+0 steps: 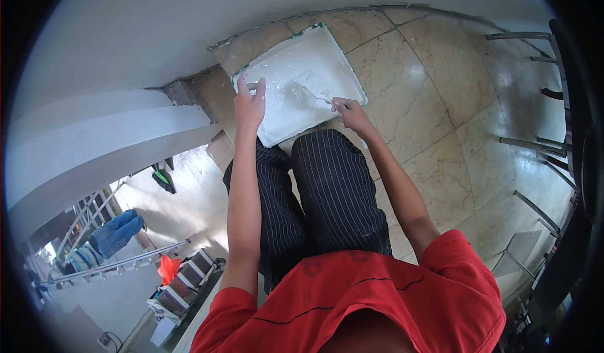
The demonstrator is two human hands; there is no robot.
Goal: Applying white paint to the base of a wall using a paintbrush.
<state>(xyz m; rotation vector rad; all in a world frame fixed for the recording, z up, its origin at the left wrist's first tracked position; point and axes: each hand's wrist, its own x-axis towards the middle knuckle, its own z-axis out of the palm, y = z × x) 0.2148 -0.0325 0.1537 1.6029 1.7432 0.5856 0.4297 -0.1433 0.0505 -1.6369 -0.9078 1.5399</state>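
In front of my knees a shallow tray [278,65] with green showing along its rim lies on the tiled floor, coated inside with wet-looking white paint. My right hand [351,115] grips a paint-smeared tool [314,93] at the tray's near right side. Its thin, bent shaft reaches into the white paint, where its far end is hard to make out. Over the tray's left edge is my left hand [250,105], thumb and forefinger raised apart. Something greyish shows between them; whether it is a held piece or folded fingers, I cannot tell.
White walls [155,37] rise beyond the tray and at left. Metal-legged chairs [533,141] line the right side. At lower left are a green-bristled broom [163,181], a metal ladder [118,263], an orange-red plastic bag [168,269] and a person's jeans-clad legs [115,233].
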